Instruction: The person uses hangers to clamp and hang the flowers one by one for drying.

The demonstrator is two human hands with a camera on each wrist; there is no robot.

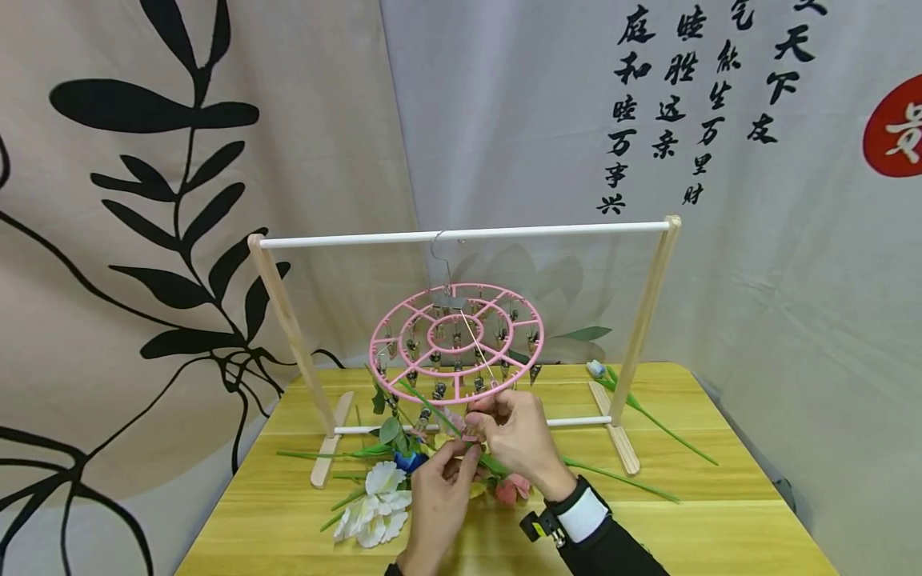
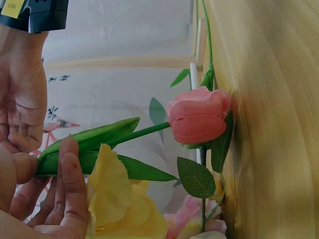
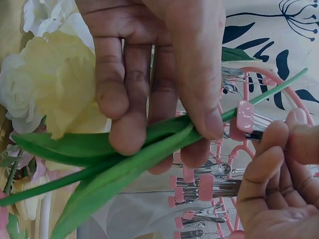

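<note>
In the head view my left hand (image 1: pixel 442 488) pinches the green stem of a pink artificial tulip (image 2: pixel 199 117) by its leaves. The bloom hangs at the stem's lower end, and the thin end slants up towards the hanger. My right hand (image 1: pixel 522 432), higher up at the rim of the round pink clip hanger (image 1: pixel 373 352), pinches the metal handles of a clip (image 3: pixel 244 117). Its pink tips lie across the stem in the right wrist view; whether they grip it I cannot tell. Several other clips hang around it.
The hanger hooks over the white bar (image 1: pixel 562 230) of a wooden stand. White flowers (image 1: pixel 374 508), a blue flower (image 1: pixel 410 462) and a yellow flower (image 2: pixel 114 199) are below and beside the hands. A pale blue tulip (image 1: pixel 596 369) lies by the right leg of the stand.
</note>
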